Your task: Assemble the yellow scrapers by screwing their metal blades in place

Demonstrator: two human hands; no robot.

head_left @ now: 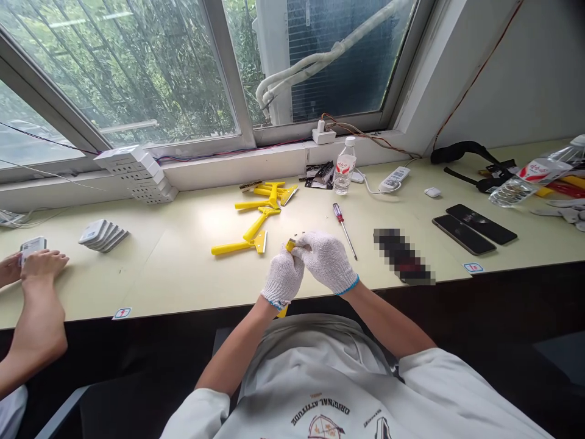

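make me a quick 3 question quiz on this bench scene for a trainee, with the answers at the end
1. True or false: the left hand and the right hand both wear white knitted gloves with blue cuff edges.

2. Which thing is in the left hand's grip?
a) a clear plastic bottle
b) a yellow plastic tool
c) a flat black phone

3. Fill the gap with "handle" or "tip": the screwdriver with a red-and-clear handle and metal shaft lies on the pale yellow table with its ____ end nearer the grey-framed glass window.

Key: 1 true; 2 b; 3 handle.
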